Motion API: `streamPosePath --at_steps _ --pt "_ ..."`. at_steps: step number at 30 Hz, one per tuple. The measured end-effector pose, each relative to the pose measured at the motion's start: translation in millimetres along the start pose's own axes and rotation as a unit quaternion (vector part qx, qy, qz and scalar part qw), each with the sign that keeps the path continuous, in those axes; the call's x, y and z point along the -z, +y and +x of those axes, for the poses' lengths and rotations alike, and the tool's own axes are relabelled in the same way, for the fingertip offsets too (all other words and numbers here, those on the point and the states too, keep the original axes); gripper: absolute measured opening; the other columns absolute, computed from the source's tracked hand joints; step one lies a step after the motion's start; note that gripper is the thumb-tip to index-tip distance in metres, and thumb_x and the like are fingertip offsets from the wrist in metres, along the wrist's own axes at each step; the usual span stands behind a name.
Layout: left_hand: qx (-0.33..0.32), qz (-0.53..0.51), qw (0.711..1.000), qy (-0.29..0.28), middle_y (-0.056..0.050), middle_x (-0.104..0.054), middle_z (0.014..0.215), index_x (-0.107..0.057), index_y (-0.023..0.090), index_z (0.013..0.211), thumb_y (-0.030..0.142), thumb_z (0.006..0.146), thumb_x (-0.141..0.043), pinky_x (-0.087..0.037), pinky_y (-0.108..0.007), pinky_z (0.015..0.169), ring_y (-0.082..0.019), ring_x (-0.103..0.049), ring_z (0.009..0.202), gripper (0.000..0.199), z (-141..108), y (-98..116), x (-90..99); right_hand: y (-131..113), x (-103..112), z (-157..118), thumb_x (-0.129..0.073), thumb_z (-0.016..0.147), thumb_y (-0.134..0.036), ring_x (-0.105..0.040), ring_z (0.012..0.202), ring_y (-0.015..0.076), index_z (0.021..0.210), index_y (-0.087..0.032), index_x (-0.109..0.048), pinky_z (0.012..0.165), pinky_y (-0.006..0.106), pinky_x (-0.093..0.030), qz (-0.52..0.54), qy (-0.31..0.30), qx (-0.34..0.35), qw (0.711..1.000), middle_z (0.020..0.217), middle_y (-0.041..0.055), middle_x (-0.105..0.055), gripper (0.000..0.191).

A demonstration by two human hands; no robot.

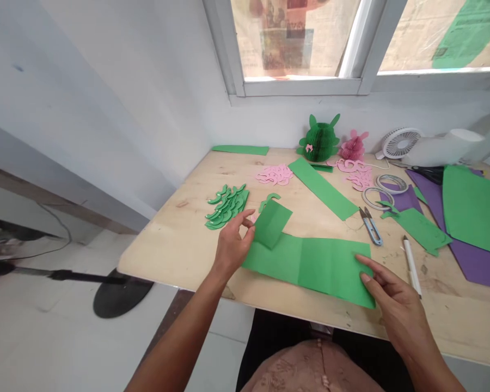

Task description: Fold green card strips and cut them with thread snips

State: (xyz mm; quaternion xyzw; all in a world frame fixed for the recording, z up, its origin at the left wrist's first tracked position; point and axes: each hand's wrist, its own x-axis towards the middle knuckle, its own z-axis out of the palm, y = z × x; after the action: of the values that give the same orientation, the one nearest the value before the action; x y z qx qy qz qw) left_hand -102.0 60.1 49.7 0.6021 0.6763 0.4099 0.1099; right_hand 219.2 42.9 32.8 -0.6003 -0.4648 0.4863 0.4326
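A long green paper strip (316,264) with fold creases lies near the table's front edge. Its right end is pinched between the thumb and index finger of my right hand (396,299). At the strip's left end, my left hand (233,245) has its thumb and fingers bent around the edge of a small green paper rectangle (274,223), which is tilted above the strip. A curved green paper cutout (269,200) shows just behind that rectangle. Left of it lies a pile of curved green cutouts (226,207).
Pink cutouts (274,174), another green strip (324,188), blue-handled thread snips (371,226), tape rolls (378,197) and a white pen (411,267) lie on the table (167,239). Behind stand a green honeycomb paper figure (320,141), a pink one (352,147) and a small fan (400,143).
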Motion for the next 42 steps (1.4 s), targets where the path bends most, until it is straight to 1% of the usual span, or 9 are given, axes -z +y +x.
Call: streamPosePath --at_steps 5,8,11,16,19,22,29,35,42 --pt "0.004 0.028 0.997 -0.068 0.002 -0.066 0.081 -0.058 0.022 0.116 0.016 0.081 -0.05 -0.045 -0.025 0.068 -0.014 -0.061 0.073 0.037 18 4 -13.7 8 3 2 -0.07 0.072 -0.048 -0.063 0.105 0.0225 0.114 -0.024 -0.071 0.09 0.03 -0.051 -0.027 -0.004 0.013 1.0 0.109 0.0044 -0.072 0.048" --pt "0.003 0.03 0.996 -0.083 0.002 -0.065 0.079 -0.06 0.023 0.113 0.015 0.079 -0.05 -0.044 -0.024 0.07 -0.014 -0.061 0.076 0.036 16 3 -19.5 12 4 3 -0.069 0.072 -0.05 -0.063 0.107 0.0245 0.113 -0.023 -0.071 0.094 0.034 -0.049 -0.042 -0.006 0.02 0.999 0.112 0.0054 -0.071 0.049" --pt "0.019 0.029 0.996 -0.081 0.003 -0.064 0.076 -0.06 0.022 0.113 0.017 0.079 -0.05 -0.043 -0.024 0.066 -0.013 -0.058 0.068 0.036 9 0 -16.1 14 5 5 -0.068 0.072 -0.051 -0.063 0.107 0.0258 0.114 -0.022 -0.07 0.096 0.037 -0.048 -0.052 -0.012 0.02 0.998 0.111 0.0062 -0.071 0.05" --pt "0.064 0.024 0.996 -0.055 0.003 -0.063 0.073 -0.06 0.022 0.114 0.02 0.08 -0.049 -0.043 -0.025 0.066 -0.014 -0.058 0.069 0.036 -17 -4 -6.7 16 4 7 -0.069 0.07 -0.049 -0.06 0.115 0.0263 0.11 -0.024 -0.072 0.101 0.039 -0.044 -0.043 -0.007 0.01 0.999 0.117 0.0059 -0.069 0.047" --pt "0.079 0.047 0.995 -0.031 0.002 -0.064 0.073 -0.061 0.021 0.114 0.021 0.08 -0.048 -0.045 -0.028 0.069 -0.016 -0.061 0.072 0.036 -41 -7 -9.6 18 4 8 -0.07 0.069 -0.048 -0.06 0.114 0.0263 0.109 -0.024 -0.073 0.102 0.039 -0.043 -0.039 -0.005 -0.003 0.999 0.116 0.0057 -0.069 0.047" --pt "0.103 0.068 0.992 0.024 0.001 -0.064 0.072 -0.063 0.021 0.111 0.021 0.08 -0.048 -0.046 -0.03 0.071 -0.017 -0.062 0.074 0.034 -60 -9 -16.2 20 5 8 -0.07 0.069 -0.048 -0.06 0.113 0.0258 0.11 -0.024 -0.072 0.101 0.038 -0.043 -0.039 -0.006 -0.005 0.999 0.114 0.0051 -0.07 0.047" --pt "0.143 0.087 0.978 0.121 0.002 -0.063 0.067 -0.063 0.021 0.11 0.02 0.079 -0.048 -0.046 -0.03 0.07 -0.017 -0.062 0.071 0.035 -67 -18 -21.1 20 5 6 -0.071 0.069 -0.047 -0.057 0.119 0.0258 0.111 -0.025 -0.071 0.105 0.037 -0.039 -0.036 -0.002 -0.02 0.999 0.118 0.0038 -0.069 0.048" --pt "0.117 0.162 0.973 0.117 0.0 -0.062 0.064 -0.065 0.019 0.106 0.016 0.078 -0.047 -0.043 -0.034 0.075 -0.02 -0.06 0.07 0.033 -64 -22 -24.2 21 5 5 -0.071 0.068 -0.047 -0.057 0.119 0.0268 0.11 -0.024 -0.072 0.106 0.041 -0.038 -0.039 -0.001 -0.009 0.999 0.119 0.0058 -0.068 0.048" --pt "0.056 0.266 0.959 0.083 -0.005 -0.066 0.074 -0.066 0.019 0.1 0.013 0.081 -0.045 -0.037 -0.038 0.084 -0.023 -0.059 0.078 0.029 -68 -20 -27.3 20 4 4 -0.069 0.071 -0.045 -0.059 0.116 0.0246 0.109 -0.025 -0.072 0.1 0.034 -0.045 -0.044 -0.001 0.002 0.999 0.117 0.0042 -0.069 0.043"
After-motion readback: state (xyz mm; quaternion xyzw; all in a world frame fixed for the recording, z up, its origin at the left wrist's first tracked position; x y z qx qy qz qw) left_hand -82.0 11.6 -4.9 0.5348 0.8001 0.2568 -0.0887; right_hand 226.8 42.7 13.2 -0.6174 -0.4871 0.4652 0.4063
